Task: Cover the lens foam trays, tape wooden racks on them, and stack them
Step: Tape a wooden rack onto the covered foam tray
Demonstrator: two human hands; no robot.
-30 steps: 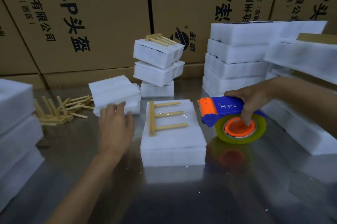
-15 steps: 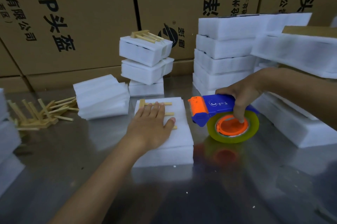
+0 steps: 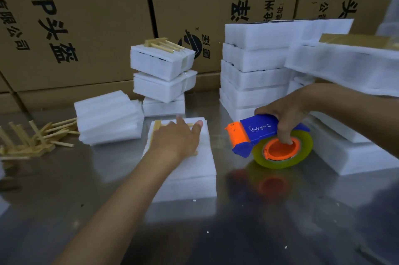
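The left hand [image 3: 177, 141] lies flat, fingers straight, pressing the wooden rack [image 3: 157, 127] onto the covered foam tray [image 3: 194, 169] at the middle of the bench [image 3: 64, 189]. The right hand [image 3: 285, 113] grips the tape dispenser [image 3: 269, 141], one finger inside its orange core, just right of the tray. Since half a second ago, both hands have barely shifted.

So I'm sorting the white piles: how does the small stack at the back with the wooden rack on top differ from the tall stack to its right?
The small stack has three trays, skewed and leaning; the tall stack has more, squared up. The small stack carries a rack on top and tape on its sides; the tall stack's top shows no rack. Both are white foam on the steel table.
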